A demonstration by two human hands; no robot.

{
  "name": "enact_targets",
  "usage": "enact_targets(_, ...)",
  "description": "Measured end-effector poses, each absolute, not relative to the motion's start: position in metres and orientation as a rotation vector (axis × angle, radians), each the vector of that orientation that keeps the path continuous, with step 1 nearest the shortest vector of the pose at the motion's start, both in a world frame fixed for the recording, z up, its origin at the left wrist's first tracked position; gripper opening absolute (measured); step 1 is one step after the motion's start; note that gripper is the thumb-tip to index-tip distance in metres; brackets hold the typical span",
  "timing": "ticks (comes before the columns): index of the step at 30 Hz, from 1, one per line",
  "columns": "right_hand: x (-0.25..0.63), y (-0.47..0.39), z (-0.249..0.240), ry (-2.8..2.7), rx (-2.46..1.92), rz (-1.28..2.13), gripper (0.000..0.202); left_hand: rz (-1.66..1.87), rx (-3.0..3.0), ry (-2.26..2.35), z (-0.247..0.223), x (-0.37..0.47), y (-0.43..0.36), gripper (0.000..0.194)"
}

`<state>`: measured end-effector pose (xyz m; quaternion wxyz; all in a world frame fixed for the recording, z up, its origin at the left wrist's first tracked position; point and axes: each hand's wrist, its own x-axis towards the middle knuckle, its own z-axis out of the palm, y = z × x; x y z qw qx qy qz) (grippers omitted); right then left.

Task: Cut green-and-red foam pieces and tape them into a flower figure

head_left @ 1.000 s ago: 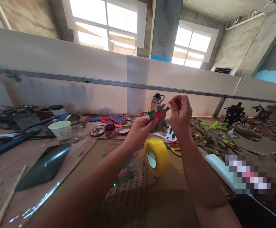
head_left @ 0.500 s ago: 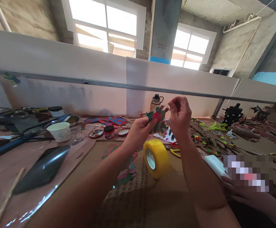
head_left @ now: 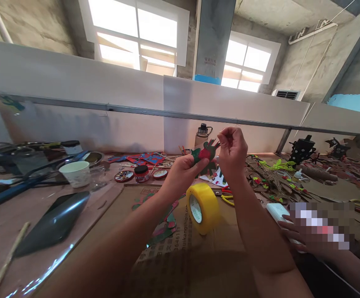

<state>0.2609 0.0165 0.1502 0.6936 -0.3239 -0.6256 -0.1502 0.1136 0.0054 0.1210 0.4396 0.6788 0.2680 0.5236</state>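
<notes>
While in the left hand (head_left: 184, 170), one cutout (head_left: 205, 154) (one tape roll (head_left: 209, 209) nearby).

Two bright windows (head_left: 156, 25) flank a grey pillar (head_left: 213, 35) — rough concrete walls (head_left: 34, 25) around, a pale partition (head_left: 105, 76) below.

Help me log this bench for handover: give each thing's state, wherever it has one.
Cutout: held in the air
Left hand: closed on it
Right hand: fingertips pinched together, contents unclear
Tape roll: standing on its edge
Paper cup: upright, uncovered
Red jar: black lid on
Bottle: upright, capped
White device: partly covered by another person's hand
</notes>
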Motion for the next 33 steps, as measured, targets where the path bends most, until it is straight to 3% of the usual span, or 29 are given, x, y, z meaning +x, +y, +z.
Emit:
enact_targets(7,0.262,0.016,0.151,-1.413,-0.792,-0.245,0.008,1.232,1.641,0.596,0.124,0.114,0.002,0.008)
enact_targets(15,0.272,0.022,0.151,-1.428,-0.733,0.132,0.022,1.150,1.519,0.612,0.120,0.110,0.010,0.029)
enact_targets(24,0.281,0.036,0.150,-1.223,-0.719,0.490,0.022,1.057,1.408,0.424,0.118,0.109,0.013,0.028)
enact_targets(29,0.282,0.024,0.153,-1.379,-0.661,0.632,0.046,1.066,1.314,0.433,0.118,0.109,0.015,0.033)
enact_targets(33,0.272,0.012,0.155,-1.559,-0.724,0.612,0.070,1.104,1.336,0.462,0.115,0.109,0.018,0.027)
